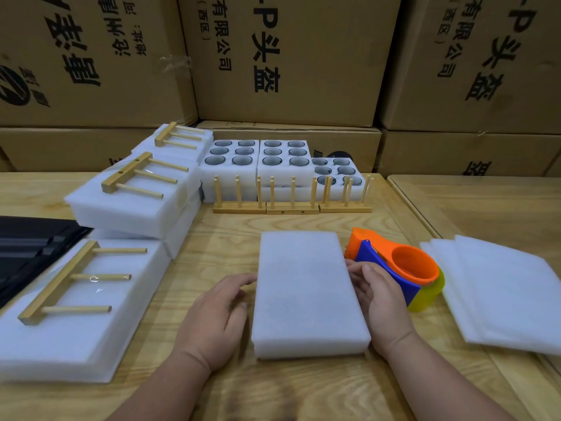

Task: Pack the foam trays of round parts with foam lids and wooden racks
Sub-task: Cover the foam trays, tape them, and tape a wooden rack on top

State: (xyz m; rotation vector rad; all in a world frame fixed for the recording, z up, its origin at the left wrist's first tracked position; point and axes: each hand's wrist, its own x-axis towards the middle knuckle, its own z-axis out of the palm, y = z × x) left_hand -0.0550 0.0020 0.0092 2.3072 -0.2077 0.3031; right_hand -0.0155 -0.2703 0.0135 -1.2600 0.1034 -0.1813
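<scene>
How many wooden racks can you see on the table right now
6: three lying on foam blocks at left, near, middle and far; three standing in a row before the open trays. Others may be hidden.

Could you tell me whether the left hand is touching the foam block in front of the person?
Touching. In the head view the left hand has its fingertips against the left side of the foam block, with no gap showing between them.

White foam block (308, 291) flat on table, open six-hole trays (258, 156) behind
</scene>
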